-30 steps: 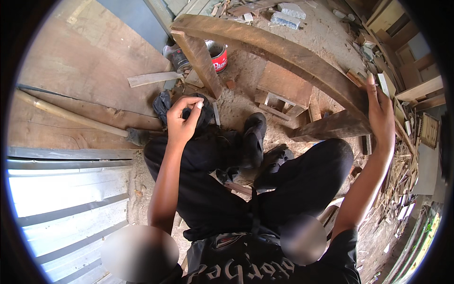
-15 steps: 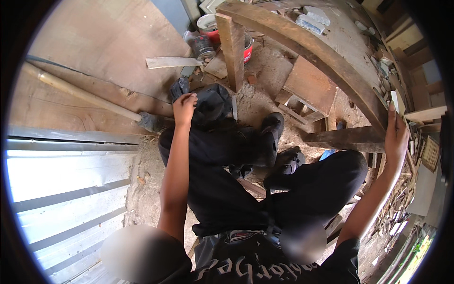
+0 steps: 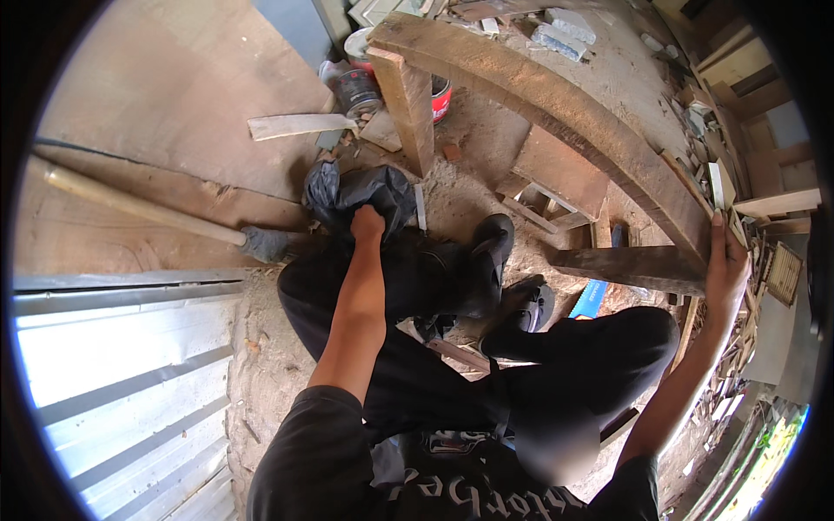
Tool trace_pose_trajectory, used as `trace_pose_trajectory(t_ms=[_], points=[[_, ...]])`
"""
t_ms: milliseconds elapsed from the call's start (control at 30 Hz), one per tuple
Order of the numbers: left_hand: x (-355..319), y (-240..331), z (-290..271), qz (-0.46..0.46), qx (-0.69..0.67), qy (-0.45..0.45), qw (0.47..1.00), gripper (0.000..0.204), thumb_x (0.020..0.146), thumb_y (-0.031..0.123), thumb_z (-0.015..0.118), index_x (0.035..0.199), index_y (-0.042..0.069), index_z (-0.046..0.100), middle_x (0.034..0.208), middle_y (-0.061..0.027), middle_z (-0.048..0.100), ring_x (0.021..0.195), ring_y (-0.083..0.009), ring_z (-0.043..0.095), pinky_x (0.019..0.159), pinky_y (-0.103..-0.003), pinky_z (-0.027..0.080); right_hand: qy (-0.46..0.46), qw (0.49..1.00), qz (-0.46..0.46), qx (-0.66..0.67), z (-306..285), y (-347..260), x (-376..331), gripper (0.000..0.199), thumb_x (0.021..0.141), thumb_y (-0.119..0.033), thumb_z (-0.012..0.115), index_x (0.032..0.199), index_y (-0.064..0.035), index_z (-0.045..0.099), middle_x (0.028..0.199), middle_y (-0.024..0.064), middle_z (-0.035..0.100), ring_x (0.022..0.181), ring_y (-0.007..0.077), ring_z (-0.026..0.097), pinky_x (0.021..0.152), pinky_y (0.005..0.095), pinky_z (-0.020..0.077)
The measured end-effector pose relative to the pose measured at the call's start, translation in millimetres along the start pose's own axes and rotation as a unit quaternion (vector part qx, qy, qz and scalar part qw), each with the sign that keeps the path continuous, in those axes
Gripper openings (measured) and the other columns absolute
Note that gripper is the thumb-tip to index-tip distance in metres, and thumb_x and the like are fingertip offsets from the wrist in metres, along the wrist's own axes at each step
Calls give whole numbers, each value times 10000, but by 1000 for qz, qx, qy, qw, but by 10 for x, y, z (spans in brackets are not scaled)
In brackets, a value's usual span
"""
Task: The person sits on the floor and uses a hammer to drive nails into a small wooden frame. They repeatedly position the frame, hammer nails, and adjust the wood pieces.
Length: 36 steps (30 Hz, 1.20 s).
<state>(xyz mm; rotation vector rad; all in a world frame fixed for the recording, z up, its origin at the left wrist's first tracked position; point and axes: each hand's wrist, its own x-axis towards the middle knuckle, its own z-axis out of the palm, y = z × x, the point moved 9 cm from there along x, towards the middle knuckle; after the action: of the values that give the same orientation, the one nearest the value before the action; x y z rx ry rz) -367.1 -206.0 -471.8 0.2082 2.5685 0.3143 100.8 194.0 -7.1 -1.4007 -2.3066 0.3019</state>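
Note:
My left hand [image 3: 368, 224] dips into the mouth of a crumpled black plastic bag [image 3: 396, 189] beside my left knee. Its knuckles look closed, and the fingertips are hidden in the bag, so whatever they hold does not show. On the far right, my right hand [image 3: 728, 252] lies against the end of a wooden frame [image 3: 556, 104], with its visible fingers stretched out along the wood. That frame has a long, thick beam and short legs, one [image 3: 407, 108] near the bag and another [image 3: 630, 266] beside my right knee.
A long wooden handle [image 3: 139, 198] with a dark head leans at left. Paint cans [image 3: 358, 91], a pale wood strip [image 3: 295, 126] and a small wooden box stool [image 3: 560, 169] stand or lie ahead. A blue saw [image 3: 591, 298] lies by my right foot. Scrap wood fills the right side.
My left hand has moved down and slightly right, from above the bag into its mouth. The view has shifted a little, showing more of the blue saw. My right hand remains at the frame's end.

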Motion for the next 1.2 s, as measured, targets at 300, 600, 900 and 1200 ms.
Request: trace_pose_trajectory(t_ms=[300,600,900,1200], points=[[436,-343,261,-47,-93,73,992,377,968,231,699,1285,31,662,1332,-230,642,1190,-426,641,1007,-529,554,36,999,-11,0,-80,34,29,497,1072,-443,579,1036,33,716,734,27,536,747,102,432,719,260,391],[-207,-213,-451,116,-403,258,870,270,870,237,840,956,-11,777,842,-95,763,798,-172,705,753,-343,549,21,1000,-7,-11,-96,-25,-16,489,1043,-506,576,1267,-105,743,1127,164,766,1068,245,710,983,366,502],[-4134,2311,-2570,644,-539,72,538,128,856,8,761,977,-18,728,862,-115,731,787,-200,690,726,-341,551,68,992,-95,40,-126,-350,-137,384,1020,-382,648,920,-15,700,741,188,609,657,286,551,708,371,483],[-4563,4678,-2200,676,-424,-80,597,157,914,166,741,915,11,768,788,-64,761,687,-94,686,629,-273,535,43,996,-56,50,-128,-295,-102,394,1015,-370,586,887,-33,745,859,239,725,844,446,709,783,531,543]])
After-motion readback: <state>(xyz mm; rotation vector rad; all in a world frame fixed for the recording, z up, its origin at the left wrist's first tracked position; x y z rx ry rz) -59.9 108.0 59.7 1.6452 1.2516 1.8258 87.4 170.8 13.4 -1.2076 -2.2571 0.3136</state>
